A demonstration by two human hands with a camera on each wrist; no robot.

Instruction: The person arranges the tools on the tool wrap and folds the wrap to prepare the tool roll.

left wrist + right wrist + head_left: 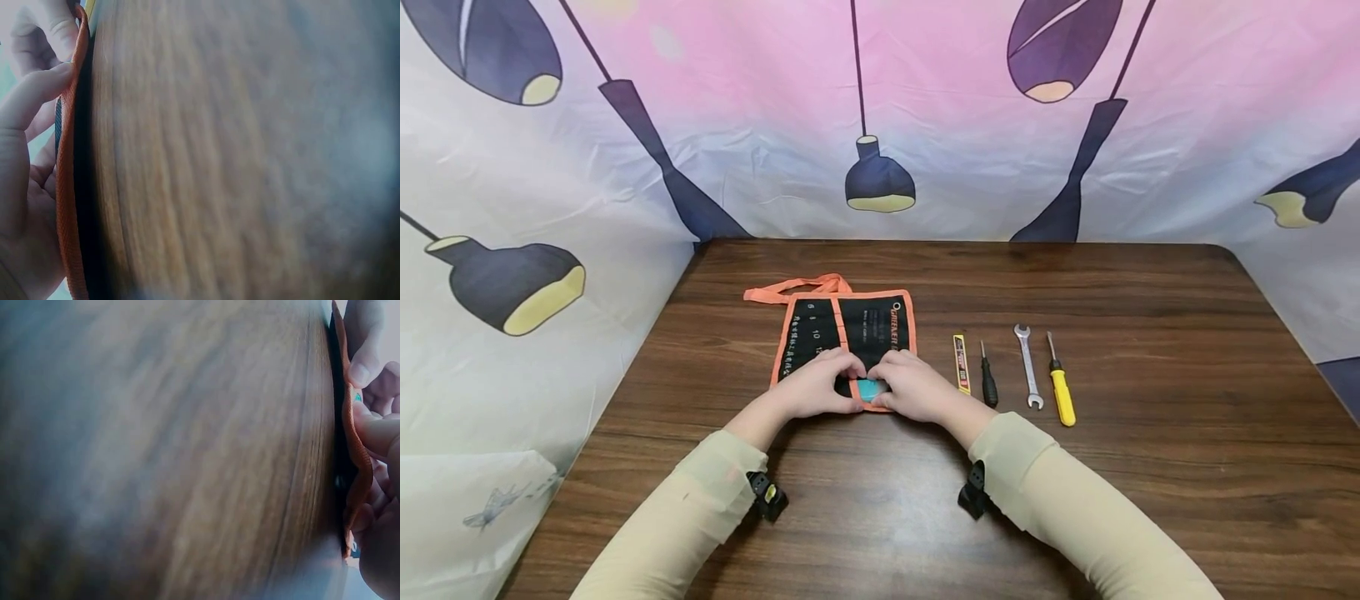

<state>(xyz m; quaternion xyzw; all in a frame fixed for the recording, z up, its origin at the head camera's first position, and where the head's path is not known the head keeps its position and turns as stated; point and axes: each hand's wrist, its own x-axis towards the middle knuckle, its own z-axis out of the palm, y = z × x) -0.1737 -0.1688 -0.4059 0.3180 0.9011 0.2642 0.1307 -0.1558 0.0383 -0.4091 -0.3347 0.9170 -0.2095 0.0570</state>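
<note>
A black tool pouch (872, 325) with orange trim and white print lies flat on the table. At its near edge a small teal object (870, 390) shows between the two hands, partly covered by the fingers, so its kind cannot be made out. The left hand (818, 385) pinches the pouch's orange-edged pocket beside the teal piece. From the other side the right hand (917, 387) holds the teal piece with curled thumb and fingers. In the left wrist view the left thumb (44, 87) presses against the orange trim (70, 169).
To the right of the pouch lie a yellow flat packet (962, 363), a black-handled screwdriver (988, 383), an open-end wrench (1028, 367) and a yellow-handled screwdriver (1062, 392). An orange strap (797, 287) trails behind the pouch. Printed cloth hangs behind the wooden table (1150, 500).
</note>
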